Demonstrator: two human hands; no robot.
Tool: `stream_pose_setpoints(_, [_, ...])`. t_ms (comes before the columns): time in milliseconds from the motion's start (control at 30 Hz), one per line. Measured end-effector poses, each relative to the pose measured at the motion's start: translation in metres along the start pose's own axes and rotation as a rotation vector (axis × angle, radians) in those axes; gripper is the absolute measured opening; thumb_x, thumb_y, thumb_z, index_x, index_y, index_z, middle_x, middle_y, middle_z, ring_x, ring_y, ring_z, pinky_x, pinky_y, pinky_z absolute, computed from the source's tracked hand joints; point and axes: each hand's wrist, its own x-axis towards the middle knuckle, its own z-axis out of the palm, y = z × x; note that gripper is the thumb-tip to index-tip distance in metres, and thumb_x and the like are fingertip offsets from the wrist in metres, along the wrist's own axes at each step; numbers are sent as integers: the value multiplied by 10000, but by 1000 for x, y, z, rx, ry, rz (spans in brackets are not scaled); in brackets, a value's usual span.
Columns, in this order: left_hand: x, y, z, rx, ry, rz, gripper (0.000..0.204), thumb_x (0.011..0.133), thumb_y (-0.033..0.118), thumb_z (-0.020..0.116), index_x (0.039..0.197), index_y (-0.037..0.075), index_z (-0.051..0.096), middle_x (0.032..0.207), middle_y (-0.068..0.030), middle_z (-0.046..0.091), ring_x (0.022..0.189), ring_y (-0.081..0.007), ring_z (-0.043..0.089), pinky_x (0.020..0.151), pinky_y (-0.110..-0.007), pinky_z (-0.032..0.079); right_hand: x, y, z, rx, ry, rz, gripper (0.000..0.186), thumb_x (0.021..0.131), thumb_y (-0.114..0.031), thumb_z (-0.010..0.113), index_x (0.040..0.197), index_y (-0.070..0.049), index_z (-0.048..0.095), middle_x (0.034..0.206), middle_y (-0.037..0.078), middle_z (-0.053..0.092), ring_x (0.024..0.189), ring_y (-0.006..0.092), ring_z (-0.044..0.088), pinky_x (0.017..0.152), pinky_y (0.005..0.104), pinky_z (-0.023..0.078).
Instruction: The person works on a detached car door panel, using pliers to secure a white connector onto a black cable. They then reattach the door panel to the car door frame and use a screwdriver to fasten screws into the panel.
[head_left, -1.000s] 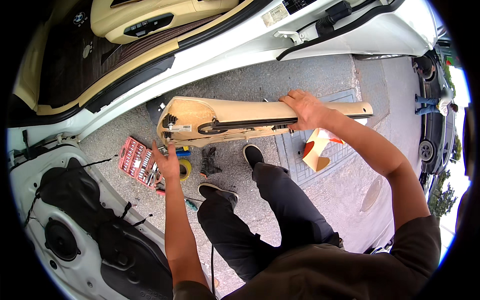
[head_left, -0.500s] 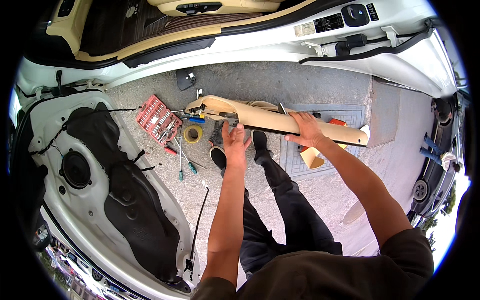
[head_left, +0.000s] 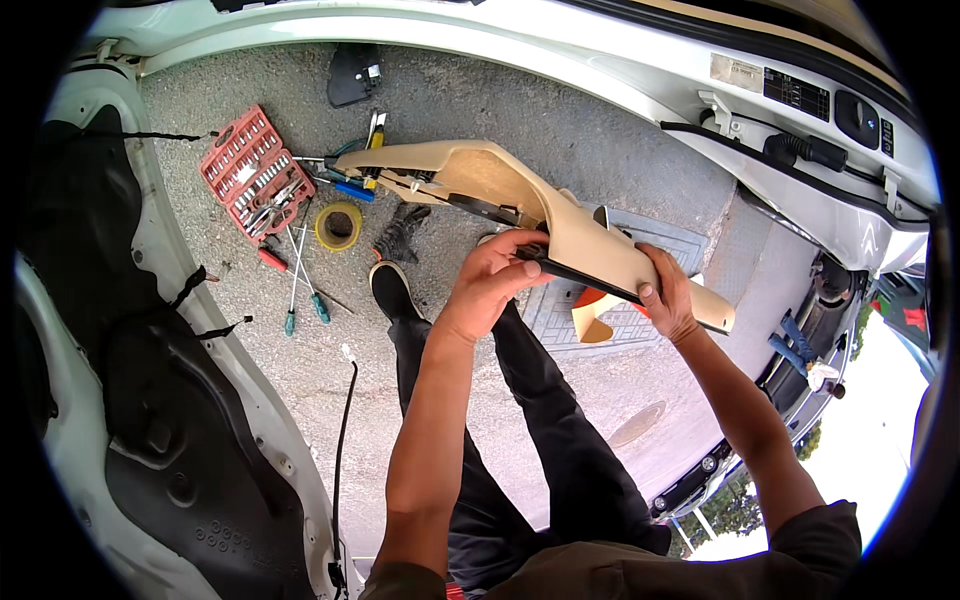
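Observation:
A long beige car door panel (head_left: 600, 250) hangs in front of me above the ground, seen along its edge. My left hand (head_left: 490, 285) grips its near, dark-trimmed edge around the middle, the fingers hooked over a dark part there. Farther right, my right hand (head_left: 670, 300) is closed on the panel, fingers on top and thumb at the near edge. On its open side, dark fittings and a black oval piece (head_left: 483, 208) show. At my left stands the stripped white car door (head_left: 285, 465), with a black liner (head_left: 200, 460) across it.
A red socket set case (head_left: 245, 150) lies open on the pavement. Beside it are a yellow tape roll (head_left: 326, 228), screwdrivers (head_left: 318, 305) and a dark glove (head_left: 402, 235). A black cover (head_left: 350, 75) lies by the white car sill (head_left: 400, 18). Cardboard (head_left: 592, 325) sits under the panel.
My left hand has gone from open fingers by the panel's edge to gripping it. The panel is tilted more, its right end lower. My view has turned and shifted.

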Motion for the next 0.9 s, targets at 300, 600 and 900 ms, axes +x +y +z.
stream_pose_setpoints(300, [-6,3,7,115,13,85,340,920,-24,620,1256,-39,570,1174,-110,635,1038,-177,646,915,-325,547,7,-8,5,-36,-52,35,853,927,-706,442,1293,60,528,1170,269,605,1081,424,600,913,444,479])
stream_pose_setpoints(600, [-27,-10,22,1070,336,515,455,751,130,871,1103,24,603,1004,-134,678,864,-250,698,717,-327,592,-6,-3,18,-163,-128,-33,954,880,-770,447,1323,74,479,1228,261,587,1093,420,598,950,478,458])
stream_pose_setpoints(900, [-34,-39,30,537,361,359,458,819,-2,773,1199,-10,517,1184,-160,563,999,-206,668,786,-313,607,-11,0,18,-86,-174,56,974,878,-779,457,1320,89,463,1245,275,576,1136,424,573,995,503,432])
